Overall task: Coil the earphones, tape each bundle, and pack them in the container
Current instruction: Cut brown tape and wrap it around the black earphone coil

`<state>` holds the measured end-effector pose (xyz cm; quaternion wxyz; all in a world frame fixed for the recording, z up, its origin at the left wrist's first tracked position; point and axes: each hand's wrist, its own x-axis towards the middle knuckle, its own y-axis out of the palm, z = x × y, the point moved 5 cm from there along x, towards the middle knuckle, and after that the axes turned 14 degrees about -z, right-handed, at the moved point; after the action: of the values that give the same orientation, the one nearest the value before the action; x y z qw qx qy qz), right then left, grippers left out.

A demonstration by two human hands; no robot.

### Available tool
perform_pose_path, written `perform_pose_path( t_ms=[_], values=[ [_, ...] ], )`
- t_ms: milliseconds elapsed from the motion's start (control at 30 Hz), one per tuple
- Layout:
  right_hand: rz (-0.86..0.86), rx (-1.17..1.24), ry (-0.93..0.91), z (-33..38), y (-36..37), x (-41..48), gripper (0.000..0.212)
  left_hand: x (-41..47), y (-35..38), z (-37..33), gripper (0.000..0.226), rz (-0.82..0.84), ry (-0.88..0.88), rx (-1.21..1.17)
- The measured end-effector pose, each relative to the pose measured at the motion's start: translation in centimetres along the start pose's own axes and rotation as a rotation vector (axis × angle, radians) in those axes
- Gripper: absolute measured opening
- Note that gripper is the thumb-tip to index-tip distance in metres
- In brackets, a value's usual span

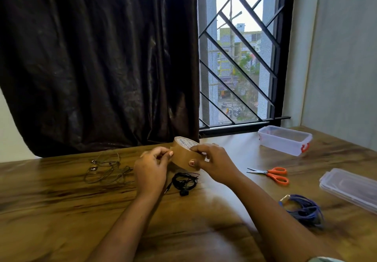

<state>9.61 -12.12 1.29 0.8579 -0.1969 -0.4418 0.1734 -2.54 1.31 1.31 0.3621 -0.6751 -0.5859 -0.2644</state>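
Observation:
A brown tape roll (182,154) is held above the wooden table at centre. My right hand (212,162) grips it from the right, thumb on its front. My left hand (152,171) pinches at the roll's left edge with thumb and forefinger. Just below lie coiled black earphones (184,182). Loose grey-brown earphones (106,169) are spread out to the left. A blue earphone bundle (304,209) with a strip of tape on it lies at the right. The clear container (284,140) with red clips stands open at the back right.
Orange-handled scissors (272,174) lie right of my hands. The container's clear lid (350,188) rests at the far right edge. A dark curtain (98,61) and a barred window (238,57) stand behind the table (61,210).

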Motion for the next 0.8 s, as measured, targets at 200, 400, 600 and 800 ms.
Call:
perform_pose_path(
  t_ms=[200, 400, 600, 800],
  values=[
    [-0.044, -0.172, 0.011, 0.1, -0.8, -0.1, 0.038, -0.2, -0.3, -1.5, 0.006, -0.021, 0.127, 0.023],
    [-0.020, -0.227, 0.033, -0.2, -0.8, -0.2, 0.039, -1.0, 0.0, -2.1, 0.006, 0.015, 0.152, 0.019],
    [-0.054, -0.314, 0.043, 0.0, -0.9, -0.1, 0.038, -1.1, 0.1, -2.7, 0.005, 0.040, 0.249, 0.097],
    [-0.037, -0.368, 0.109, -1.2, -1.5, -0.1, 0.035, -2.1, 0.7, -3.9, 0.008, 0.080, 0.290, 0.105]
  ],
)
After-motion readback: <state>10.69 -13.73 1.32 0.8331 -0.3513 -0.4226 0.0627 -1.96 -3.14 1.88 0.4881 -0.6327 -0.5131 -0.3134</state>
